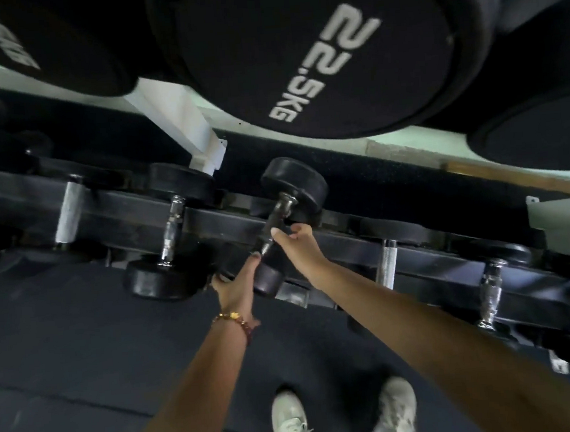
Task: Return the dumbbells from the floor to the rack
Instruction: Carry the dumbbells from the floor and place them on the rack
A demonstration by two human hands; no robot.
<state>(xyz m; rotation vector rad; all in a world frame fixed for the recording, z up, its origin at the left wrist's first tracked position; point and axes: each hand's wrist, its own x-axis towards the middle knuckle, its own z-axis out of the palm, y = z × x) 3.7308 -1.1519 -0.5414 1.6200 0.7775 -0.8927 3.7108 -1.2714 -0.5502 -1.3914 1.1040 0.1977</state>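
Observation:
A small black dumbbell (293, 188) with a dark metal handle lies tilted across the rails of the low black rack (347, 240). Its far head is raised above the back rail and its near head sits at the front rail. My right hand (296, 249) grips the handle from the right, thumb and fingers round the bar. My left hand (236, 286), with a bead bracelet on the wrist, holds the near end, thumb up by the handle and fingers down its left side.
A chrome-handled dumbbell (172, 231) rests in the slot just to the left, and more handles (389, 262) fill slots to the right. Large heads, one marked 22.5KG (315, 53), hang on the shelf above. Dark floor mat (64, 335) and my white shoes (293, 423) lie below.

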